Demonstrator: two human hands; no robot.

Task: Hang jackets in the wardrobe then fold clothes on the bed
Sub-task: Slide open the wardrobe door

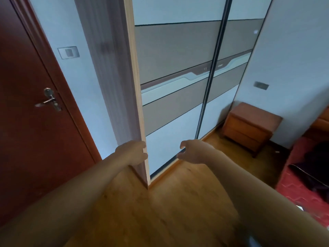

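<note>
The left hand (pixel 132 153) grips the wardrobe (pixel 110 68) by its left front edge, fingers curled round it. Just right of that edge, the right hand (pixel 191 151) hovers before the sliding door (pixel 169 122), fingers loosely apart and holding nothing. Further right of the wardrobe, dark clothes (pixel 318 157) lie on the bed (pixel 302 186).

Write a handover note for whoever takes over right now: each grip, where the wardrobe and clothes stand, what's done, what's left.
Left grip: curled round the front edge of the wardrobe, low down.
Right grip: open, holding nothing, close in front of the wardrobe's door.
Things: the sliding doors look shut; dark clothes lie on the bed at the right.
Done: nothing visible yet.
Left: open the wardrobe, hang the jackets, fold the clothes on the bed.
</note>
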